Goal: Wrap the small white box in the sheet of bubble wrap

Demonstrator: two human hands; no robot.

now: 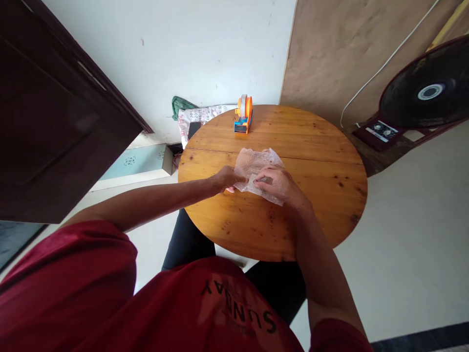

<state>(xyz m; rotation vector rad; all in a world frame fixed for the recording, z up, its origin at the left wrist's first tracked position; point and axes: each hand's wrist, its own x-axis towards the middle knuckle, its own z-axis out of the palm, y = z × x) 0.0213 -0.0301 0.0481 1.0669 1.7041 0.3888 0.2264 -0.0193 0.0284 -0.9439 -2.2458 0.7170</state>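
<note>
A sheet of clear bubble wrap (252,160) lies crumpled on the round wooden table (315,146), with its edges uneven. My left hand (227,179) is closed on the wrap's left edge, the thumb on top and the fingers partly beneath. From the right, my right hand (280,185) rests on the wrap with its fingers bent and closed on the plastic near the middle. Whether something small is under those fingertips is hard to see. Any item inside the wrap is not clearly visible.
An orange and blue tape dispenser (244,117) stands near the table's far edge. Behind the table is a printed white sack (194,120) with a green bag (181,105). A dark door (54,107) is at left, and a round black appliance (428,93) at right.
</note>
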